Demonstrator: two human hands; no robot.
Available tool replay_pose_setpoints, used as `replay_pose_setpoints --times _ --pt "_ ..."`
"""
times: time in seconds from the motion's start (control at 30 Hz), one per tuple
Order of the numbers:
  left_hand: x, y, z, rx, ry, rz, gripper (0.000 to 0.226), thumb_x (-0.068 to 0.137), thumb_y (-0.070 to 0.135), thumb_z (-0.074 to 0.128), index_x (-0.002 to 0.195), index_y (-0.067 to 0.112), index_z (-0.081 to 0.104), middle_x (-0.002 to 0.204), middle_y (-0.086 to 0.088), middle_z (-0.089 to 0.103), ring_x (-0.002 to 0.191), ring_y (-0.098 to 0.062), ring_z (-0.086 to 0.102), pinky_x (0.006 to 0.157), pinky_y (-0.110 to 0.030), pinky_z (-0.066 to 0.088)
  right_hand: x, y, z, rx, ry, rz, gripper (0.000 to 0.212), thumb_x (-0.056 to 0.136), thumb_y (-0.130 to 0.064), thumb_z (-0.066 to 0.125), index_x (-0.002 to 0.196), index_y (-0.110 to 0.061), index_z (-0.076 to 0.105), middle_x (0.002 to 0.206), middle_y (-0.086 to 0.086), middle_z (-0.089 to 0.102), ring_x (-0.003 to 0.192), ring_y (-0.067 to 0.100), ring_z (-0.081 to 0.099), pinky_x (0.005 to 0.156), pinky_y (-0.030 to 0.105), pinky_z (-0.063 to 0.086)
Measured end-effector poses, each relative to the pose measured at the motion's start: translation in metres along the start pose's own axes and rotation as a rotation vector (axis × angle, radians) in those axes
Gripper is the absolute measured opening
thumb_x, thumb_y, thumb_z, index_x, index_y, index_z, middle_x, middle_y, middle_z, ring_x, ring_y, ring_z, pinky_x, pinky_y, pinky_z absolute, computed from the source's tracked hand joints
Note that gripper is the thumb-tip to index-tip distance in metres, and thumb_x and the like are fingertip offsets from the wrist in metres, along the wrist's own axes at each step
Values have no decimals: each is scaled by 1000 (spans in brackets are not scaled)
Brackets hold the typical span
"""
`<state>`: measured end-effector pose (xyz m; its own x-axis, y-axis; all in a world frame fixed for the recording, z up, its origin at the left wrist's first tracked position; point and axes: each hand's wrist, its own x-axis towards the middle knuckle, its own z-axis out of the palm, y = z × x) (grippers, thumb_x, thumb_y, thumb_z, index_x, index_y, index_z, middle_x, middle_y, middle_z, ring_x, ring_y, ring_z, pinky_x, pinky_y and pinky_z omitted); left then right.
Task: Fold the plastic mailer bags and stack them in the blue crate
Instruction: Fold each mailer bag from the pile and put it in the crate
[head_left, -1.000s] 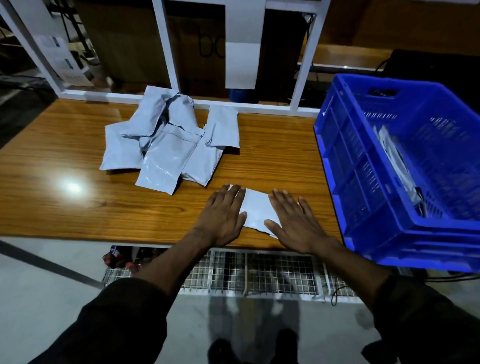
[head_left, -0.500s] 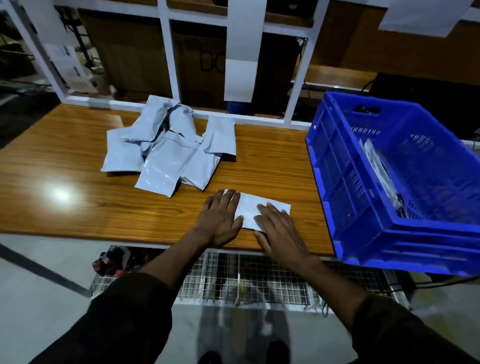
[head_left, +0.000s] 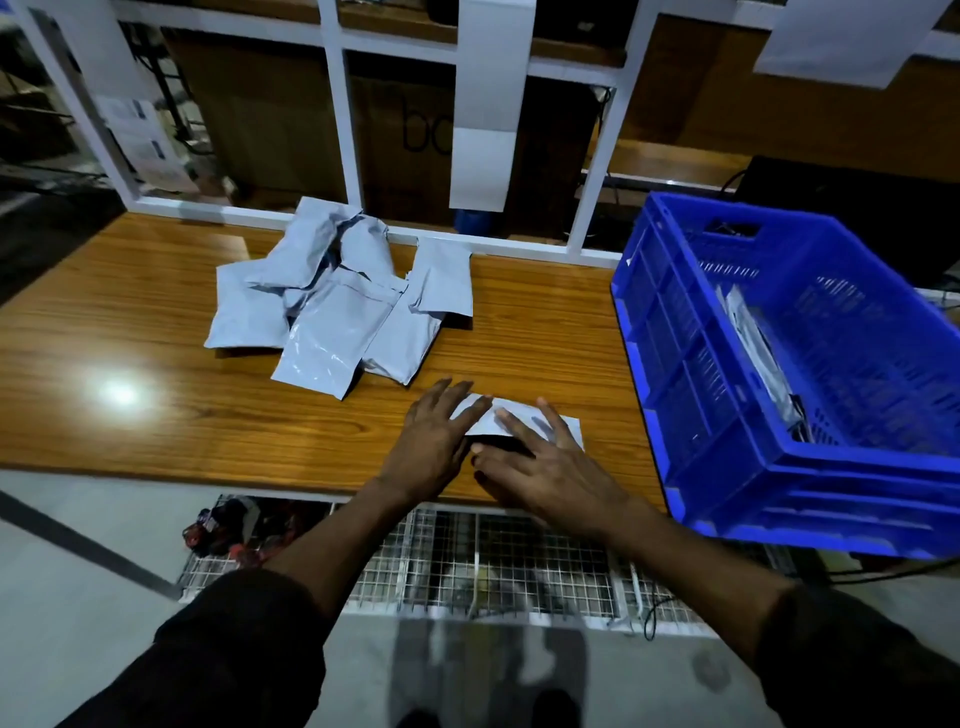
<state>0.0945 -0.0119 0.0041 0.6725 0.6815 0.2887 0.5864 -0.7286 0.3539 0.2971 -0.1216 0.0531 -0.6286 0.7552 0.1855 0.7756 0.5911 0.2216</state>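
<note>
Hands, left (head_left: 434, 441) and right (head_left: 540, 465), fingers straight, press folded mailer (head_left: 563, 423) on table (head_left: 156, 415) (blue crate (head_left: 727, 415) beside).

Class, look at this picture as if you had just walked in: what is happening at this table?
A person is folding a grey plastic mailer bag near the front edge of a wooden table. The left hand and the right hand lie flat on it with straight fingers, pressing it down. A loose pile of unfolded mailer bags waits farther back. To the right sits the blue crate, with some bags already leaning inside.
</note>
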Motion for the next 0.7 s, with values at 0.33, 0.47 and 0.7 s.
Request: replay_pose_setpoints --times 0.33,0.47,0.7 --pt "5 12 -12 -323 207 -141 70 105 29 55 163 28 16 171 -5 -3 153 -32 20 115 -45 38 30 34 -50 -14 -180 -5 51 97 -39 22 128 -22 58 136 5 62 106 32 66 57 38 50" --pt "12 36 -5 -329 242 -326 77 106 32 49 163 16 0 171 -9 -2 155 -28 10 121 -52 27 29 57 -70 158 -17 225 36 92 -15 54 127 -18 61 108 7 72 82 26 71 56 37 55" --pt "50 87 33 -223 58 -218 64 104 37 53 159 17 27 165 -9 22 150 -31 21 118 -52 28 10 120 -117 177 272 534 38 89 -4 66 126 -14 67 110 9 75 90 22 72 78 39 60"
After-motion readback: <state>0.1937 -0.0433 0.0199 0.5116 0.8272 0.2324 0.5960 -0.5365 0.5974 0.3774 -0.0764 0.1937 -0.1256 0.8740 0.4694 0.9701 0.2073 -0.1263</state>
